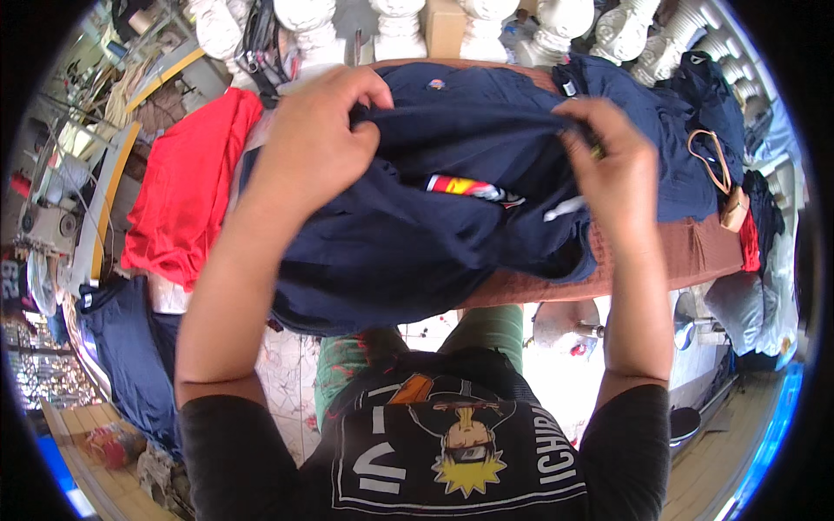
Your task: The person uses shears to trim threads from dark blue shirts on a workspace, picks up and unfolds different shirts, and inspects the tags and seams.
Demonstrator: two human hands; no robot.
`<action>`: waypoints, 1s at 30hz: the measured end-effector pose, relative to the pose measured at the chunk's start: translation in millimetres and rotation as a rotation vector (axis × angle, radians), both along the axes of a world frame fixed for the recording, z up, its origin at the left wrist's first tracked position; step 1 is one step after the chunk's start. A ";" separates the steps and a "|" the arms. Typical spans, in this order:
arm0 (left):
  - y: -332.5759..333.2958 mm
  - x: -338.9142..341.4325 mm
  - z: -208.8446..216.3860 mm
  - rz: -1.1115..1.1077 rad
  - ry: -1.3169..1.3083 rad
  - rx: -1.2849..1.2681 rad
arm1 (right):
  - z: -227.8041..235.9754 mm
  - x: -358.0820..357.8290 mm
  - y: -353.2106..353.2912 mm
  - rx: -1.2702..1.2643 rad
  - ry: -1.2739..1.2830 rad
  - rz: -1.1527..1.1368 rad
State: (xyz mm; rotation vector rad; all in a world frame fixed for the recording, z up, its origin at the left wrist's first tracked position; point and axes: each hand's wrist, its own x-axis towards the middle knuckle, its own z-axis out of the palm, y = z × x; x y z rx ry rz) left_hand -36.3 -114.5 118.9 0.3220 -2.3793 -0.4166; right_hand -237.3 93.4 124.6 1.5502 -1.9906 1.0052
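A navy blue T-shirt [382, 260] hangs bunched between my hands, over the near part of the brown-covered table. My left hand [330, 139] pinches its upper edge, fingers curled round the cloth. At the other end of that raised edge, my right hand [612, 161] grips the fabric between thumb and fingers. Something small and yellowish shows by the right fingertips, too blurred to name. In the folds between the hands lies a red and yellow printed patch [469, 187]. A small white strip [565, 207] shows close to my right hand.
Navy garments [651, 130] lie spread beyond and to the right on the brown cloth [678, 252]. Red fabric [187, 191] is heaped at left. A strapped tan object [734, 208] sits at the right end. White balusters [400, 26] line the back; a sewing machine [52, 227] stands far left.
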 end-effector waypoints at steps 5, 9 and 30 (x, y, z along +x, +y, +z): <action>-65.1 -11.3 60.5 0.016 0.074 -0.035 | 66.2 -41.8 -22.0 0.000 0.079 -0.121; -84.3 -36.6 120.0 0.303 0.209 0.021 | 115.4 -65.2 -53.1 0.139 0.299 -0.517; 131.9 18.1 -147.8 -0.254 0.228 0.359 | -112.0 12.3 133.8 0.142 -0.779 -0.241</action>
